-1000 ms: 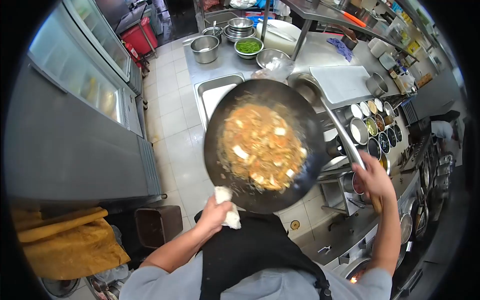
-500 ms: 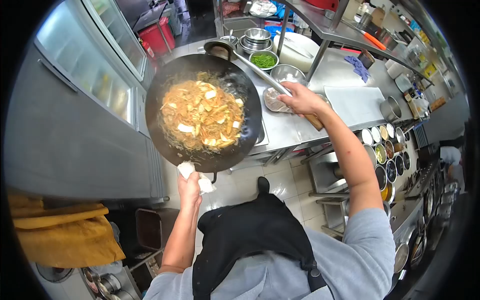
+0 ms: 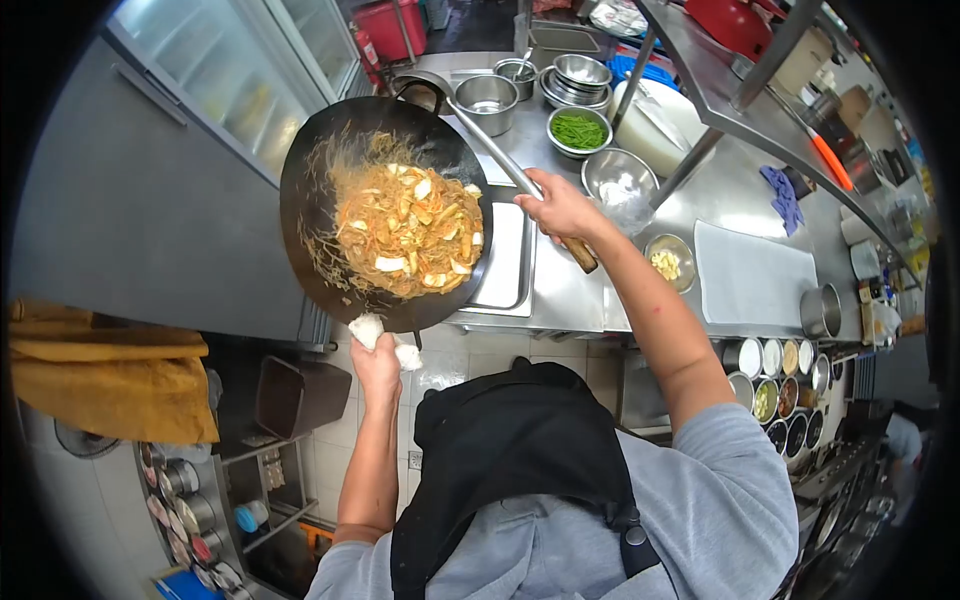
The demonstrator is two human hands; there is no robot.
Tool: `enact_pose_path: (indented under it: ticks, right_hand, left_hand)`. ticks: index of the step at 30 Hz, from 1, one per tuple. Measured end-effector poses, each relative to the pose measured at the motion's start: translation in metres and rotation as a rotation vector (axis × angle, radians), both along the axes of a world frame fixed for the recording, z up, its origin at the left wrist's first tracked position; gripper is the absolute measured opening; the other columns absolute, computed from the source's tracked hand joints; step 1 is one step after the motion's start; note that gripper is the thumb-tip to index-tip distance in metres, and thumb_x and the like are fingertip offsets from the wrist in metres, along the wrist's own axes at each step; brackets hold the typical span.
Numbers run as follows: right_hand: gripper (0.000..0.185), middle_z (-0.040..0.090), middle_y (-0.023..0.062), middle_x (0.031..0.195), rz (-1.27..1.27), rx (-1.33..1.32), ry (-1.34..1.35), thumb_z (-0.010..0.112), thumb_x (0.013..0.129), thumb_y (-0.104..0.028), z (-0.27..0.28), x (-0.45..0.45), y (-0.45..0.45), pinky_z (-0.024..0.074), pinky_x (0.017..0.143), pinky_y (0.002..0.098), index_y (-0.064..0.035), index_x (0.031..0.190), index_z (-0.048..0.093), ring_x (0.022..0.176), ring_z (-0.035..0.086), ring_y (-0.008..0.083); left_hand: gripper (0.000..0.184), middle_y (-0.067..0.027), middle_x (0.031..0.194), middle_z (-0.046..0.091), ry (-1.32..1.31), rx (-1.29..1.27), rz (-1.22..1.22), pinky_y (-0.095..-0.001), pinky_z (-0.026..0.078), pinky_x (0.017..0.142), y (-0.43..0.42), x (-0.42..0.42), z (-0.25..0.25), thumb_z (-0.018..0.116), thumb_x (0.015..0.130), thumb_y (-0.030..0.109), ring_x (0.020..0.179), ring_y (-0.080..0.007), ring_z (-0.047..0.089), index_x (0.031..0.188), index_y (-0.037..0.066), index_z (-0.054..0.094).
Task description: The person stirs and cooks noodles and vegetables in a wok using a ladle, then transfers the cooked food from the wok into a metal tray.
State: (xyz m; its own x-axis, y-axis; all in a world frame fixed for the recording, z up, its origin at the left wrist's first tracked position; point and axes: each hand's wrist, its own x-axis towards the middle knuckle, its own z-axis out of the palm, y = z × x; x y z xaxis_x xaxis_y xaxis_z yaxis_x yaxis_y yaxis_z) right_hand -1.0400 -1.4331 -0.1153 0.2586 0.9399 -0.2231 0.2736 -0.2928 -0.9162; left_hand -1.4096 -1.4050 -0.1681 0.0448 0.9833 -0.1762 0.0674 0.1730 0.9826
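Observation:
A large dark wok [image 3: 310, 255] full of cooked noodles [image 3: 410, 225] with pale chunks is held up left of centre, tilted slightly. My left hand [image 3: 378, 365] grips its near edge through a white cloth [image 3: 367, 330]. My right hand [image 3: 560, 208] is closed around the handle of a long metal ladle [image 3: 495, 150]. The ladle's bowl [image 3: 425, 92] lies at the wok's far handle. Beside the wok's right edge, a rectangular metal tray [image 3: 518, 260] is set in the steel counter.
On the steel counter [image 3: 575, 290] stand a bowl of green vegetables [image 3: 579, 130], a metal pot [image 3: 487, 103], stacked bowls [image 3: 580, 75] and a white cutting board [image 3: 755, 275]. A steel shelf [image 3: 790, 150] overhangs it. Refrigerators [image 3: 150, 200] stand left. Another person [image 3: 903, 440] is at far right.
The view has turned rightward and come closer to the counter. The wok and both hands moved along with it. The ladle's bowl has swung from the wok's right side to its far edge.

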Motion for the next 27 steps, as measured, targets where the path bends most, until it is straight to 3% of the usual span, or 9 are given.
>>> enact_pose_path:
  ticks: [2, 5, 12, 13, 27]
  right_hand:
    - [0.036, 0.048, 0.001, 0.054, 0.017, 0.007, 0.056, 0.059, 0.093, -0.022, -0.002, -0.003, 0.004, 0.0374, 0.032, 0.0295, -0.0012, 0.12, 0.051, 0.035, 0.045, 0.0117]
    - [0.027, 0.049, 0.0029, 0.055, -0.017, 0.023, 0.101, 0.058, 0.092, -0.019, 0.0, -0.009, 0.009, 0.0378, 0.032, 0.031, -0.0013, 0.111, 0.051, 0.033, 0.044, 0.0127]
    - [0.027, 0.048, 0.0015, 0.056, -0.061, 0.044, 0.171, 0.057, 0.092, -0.017, -0.002, -0.017, 0.007, 0.037, 0.032, 0.0302, -0.0018, 0.114, 0.051, 0.034, 0.043, 0.0121]
    - [0.027, 0.048, 0.0015, 0.056, -0.06, 0.051, 0.166, 0.057, 0.092, -0.017, -0.004, -0.018, 0.007, 0.037, 0.032, 0.0302, -0.0018, 0.114, 0.051, 0.034, 0.043, 0.0121]
    - [0.028, 0.046, -0.0018, 0.061, -0.111, 0.175, 0.343, 0.057, 0.093, -0.016, 0.0, -0.013, -0.008, 0.0327, 0.03, 0.0248, -0.0042, 0.117, 0.049, 0.04, 0.043, 0.0072]
  left_hand:
    - [0.036, -0.0056, 0.09, 0.058, 0.035, 0.057, 0.023, -0.0297, 0.052, 0.063, 0.0, -0.001, -0.002, 0.049, 0.077, -0.004, 0.072, -0.0141, 0.058, 0.112, -0.002, 0.052]
    - [0.044, -0.0096, 0.105, 0.061, 0.187, 0.116, 0.031, -0.0299, 0.05, 0.081, 0.002, 0.001, 0.004, 0.051, 0.075, -0.004, 0.091, -0.0172, 0.06, 0.119, -0.004, 0.052]
    - [0.041, -0.0112, 0.104, 0.061, 0.351, 0.25, 0.038, -0.0308, 0.049, 0.082, 0.003, -0.001, 0.001, 0.055, 0.075, -0.001, 0.091, -0.0185, 0.06, 0.115, -0.005, 0.054]
    - [0.036, -0.0166, 0.098, 0.065, 0.367, 0.295, 0.057, -0.0356, 0.049, 0.083, 0.0, 0.006, 0.012, 0.057, 0.075, 0.002, 0.089, -0.0274, 0.064, 0.11, -0.004, 0.053]
    - [0.042, -0.0211, 0.103, 0.062, 0.516, 0.508, 0.025, -0.0387, 0.046, 0.089, -0.005, 0.022, 0.048, 0.059, 0.074, 0.0, 0.096, -0.0341, 0.062, 0.115, -0.006, 0.049]
